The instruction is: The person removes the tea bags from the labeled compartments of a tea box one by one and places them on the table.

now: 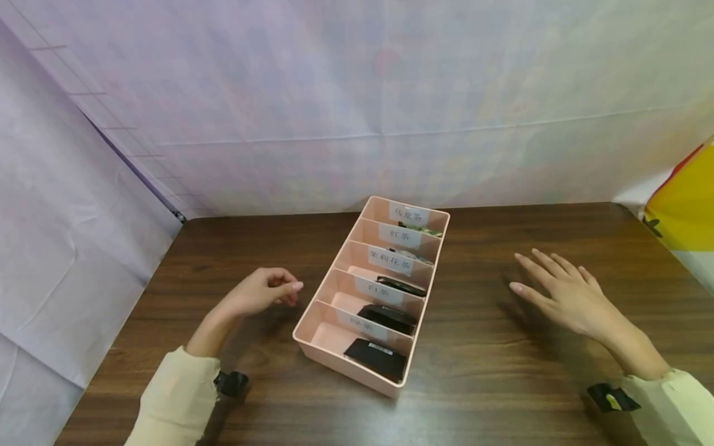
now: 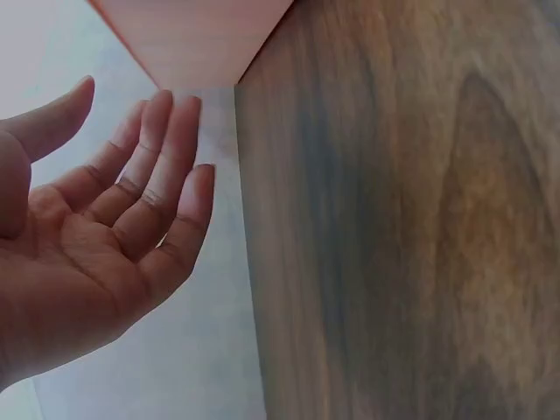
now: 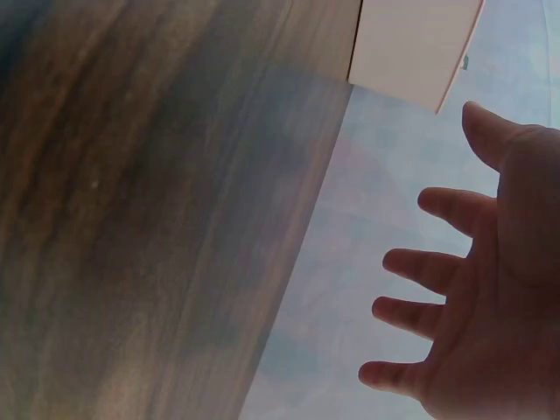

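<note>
A pink divided box stands at a slant in the middle of the table, its several compartments marked with white paper labels. Flat packets lie inside: a black packet in the nearest compartment, another dark packet behind it, and greenish ones farther back. My left hand is just left of the box, fingers loosely bent, holding nothing; the left wrist view shows its palm bare. To the right of the box, apart from it, my right hand hovers over the table with fingers spread and nothing in them.
The brown wooden table reaches back to a pale cloth wall. White cloth hangs along the left side. A yellow and red cloth shows at the right edge. Dark bands with small devices sit at both wrists.
</note>
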The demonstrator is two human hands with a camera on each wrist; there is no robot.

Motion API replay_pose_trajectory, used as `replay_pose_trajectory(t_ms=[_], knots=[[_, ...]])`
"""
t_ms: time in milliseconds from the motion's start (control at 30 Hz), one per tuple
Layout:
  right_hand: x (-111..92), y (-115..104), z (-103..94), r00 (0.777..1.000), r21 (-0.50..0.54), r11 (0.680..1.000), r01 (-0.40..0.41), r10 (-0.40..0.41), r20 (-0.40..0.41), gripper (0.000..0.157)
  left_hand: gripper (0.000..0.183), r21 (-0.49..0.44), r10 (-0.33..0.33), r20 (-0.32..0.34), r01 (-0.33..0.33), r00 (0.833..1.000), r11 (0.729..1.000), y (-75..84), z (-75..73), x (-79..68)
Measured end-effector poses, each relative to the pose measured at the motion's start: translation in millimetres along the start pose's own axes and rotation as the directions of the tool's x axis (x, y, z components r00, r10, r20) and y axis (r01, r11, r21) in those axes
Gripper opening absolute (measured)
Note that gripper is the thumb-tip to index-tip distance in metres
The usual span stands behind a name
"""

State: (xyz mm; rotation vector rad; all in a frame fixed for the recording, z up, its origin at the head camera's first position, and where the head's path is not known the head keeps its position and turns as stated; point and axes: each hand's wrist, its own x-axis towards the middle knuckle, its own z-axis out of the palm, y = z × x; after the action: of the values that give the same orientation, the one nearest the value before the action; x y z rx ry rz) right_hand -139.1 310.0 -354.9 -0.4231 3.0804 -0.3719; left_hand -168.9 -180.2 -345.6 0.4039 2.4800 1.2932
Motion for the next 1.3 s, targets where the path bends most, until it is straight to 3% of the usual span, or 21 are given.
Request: replay_pose_trajectory(t_ms=[167,300,467,733,933,1100,1200,1300], knots=[[0.5,-0.4,1.1,1.0,0.0,1.0,0.008,-0.008,-0.009,0.065,0.027,-0.126,-0.009,0.061,0.017,0.998,0.992,1.0,3.1,-0.4],[0.8,-0.1,3.2,0.998,-0.003,0.999,0.041,-0.041,-0.052,0.066,0.025,-0.173,-0.001,0.12,0.022,0.993,0.985,2.9,5.5,-0.9],[3.9,-2.1,-0.1,0.991,0.03,0.995,0.098,-0.095,-0.09,0.06,0.022,-0.184,0.011,0.176,0.022,0.984,0.983,6.0,8.3,-1.7],[9.1,-22.5,-16.8,0.98,0.194,0.962,0.194,-0.183,-0.075,0.048,0.019,-0.151,0.047,0.201,-0.017,0.978,0.988,6.9,11.5,-2.1],[11.6,-48.4,-25.7,0.947,0.212,0.923,0.32,-0.306,-0.099,0.036,0.018,-0.136,0.039,0.198,-0.012,0.979,0.991,7.0,12.5,-3.0],[12.8,-74.5,-31.9,0.932,0.275,0.892,0.358,-0.358,-0.053,0.032,0.019,-0.142,0.038,0.198,-0.01,0.979,0.99,7.6,12.8,-3.7],[14.5,-89.5,-33.9,0.903,0.289,0.858,0.424,-0.426,-0.059,0.03,0.019,-0.149,0.034,0.201,-0.003,0.979,0.989,7.9,12.8,-3.9],[16.6,-103.4,-33.3,0.858,0.305,0.807,0.505,-0.508,-0.078,0.029,0.018,-0.145,0.031,0.202,-0.002,0.979,0.989,8.3,12.8,-3.7]])
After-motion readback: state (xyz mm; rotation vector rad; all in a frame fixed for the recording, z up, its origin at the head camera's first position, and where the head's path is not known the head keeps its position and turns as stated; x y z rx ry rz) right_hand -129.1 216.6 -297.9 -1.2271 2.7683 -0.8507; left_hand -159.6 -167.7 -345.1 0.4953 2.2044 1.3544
